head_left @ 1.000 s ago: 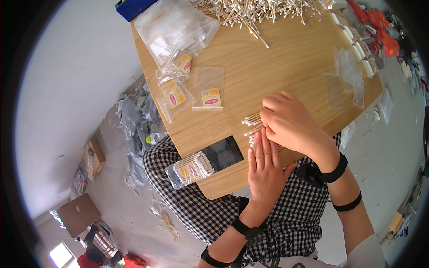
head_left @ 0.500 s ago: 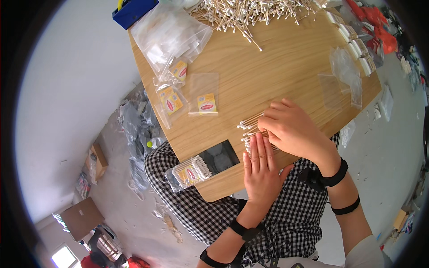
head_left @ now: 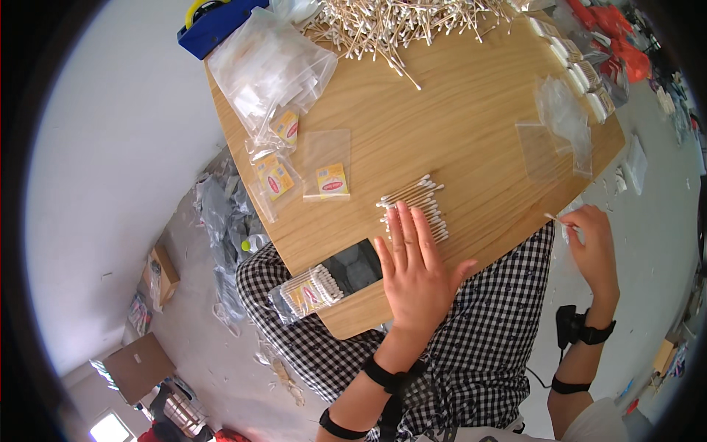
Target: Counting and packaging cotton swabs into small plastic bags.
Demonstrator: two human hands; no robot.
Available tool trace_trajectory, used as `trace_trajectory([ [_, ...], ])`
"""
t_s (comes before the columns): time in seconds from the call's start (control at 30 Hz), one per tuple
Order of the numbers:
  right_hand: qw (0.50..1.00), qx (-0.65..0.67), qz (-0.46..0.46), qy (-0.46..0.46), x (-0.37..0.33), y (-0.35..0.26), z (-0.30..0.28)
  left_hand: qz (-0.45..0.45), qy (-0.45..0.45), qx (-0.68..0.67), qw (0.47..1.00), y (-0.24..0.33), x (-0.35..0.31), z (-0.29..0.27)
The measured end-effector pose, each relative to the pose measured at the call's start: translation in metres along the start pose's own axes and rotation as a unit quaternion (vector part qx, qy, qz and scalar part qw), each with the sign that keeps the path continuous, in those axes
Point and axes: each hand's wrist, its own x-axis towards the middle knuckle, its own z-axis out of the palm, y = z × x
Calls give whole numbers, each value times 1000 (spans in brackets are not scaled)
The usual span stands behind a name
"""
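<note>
My left hand (head_left: pixel 417 276) lies flat, fingers stretched out, over the near end of a group of cotton swabs (head_left: pixel 421 200). The swabs lie side by side on the wooden table, white tips at both ends. Beyond the table's right edge, my right hand (head_left: pixel 589 239) pinches a cotton swab (head_left: pixel 552 217), whose white tip sticks out to the left. A clear bag of cotton swabs with a yellow card (head_left: pixel 309 291) lies at the table's near left edge, by a dark rectangular panel (head_left: pixel 359 263).
A large heap of cotton swabs (head_left: pixel 401 29) covers the far side. Clear bags with yellow cards (head_left: pixel 332 180) lie at left, near a blue tape dispenser (head_left: pixel 213 28). Filled packs (head_left: pixel 585 74) line the far right edge, with empty clear bags (head_left: pixel 563 121) nearer.
My right hand has moved from the swab group out past the table's right edge with one cotton swab. My left hand has shifted slightly left, uncovering more of the swabs.
</note>
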Motion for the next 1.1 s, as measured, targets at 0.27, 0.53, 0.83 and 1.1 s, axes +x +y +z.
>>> trace_trajectory([
  [0.27,929,349,79,92,9,-46,45,17,-20,12,1000,-18,15,-8],
  [0.53,714,696,-1,77,73,-135,125,-141,185,-606,761,-30,17,-7],
  [0.83,720,692,-19,41,73,-144,130,-126,163,-648,733,-32,32,-8],
  [1.1,715,699,-32,-6,60,-142,129,-124,126,-688,704,-31,18,-9],
])
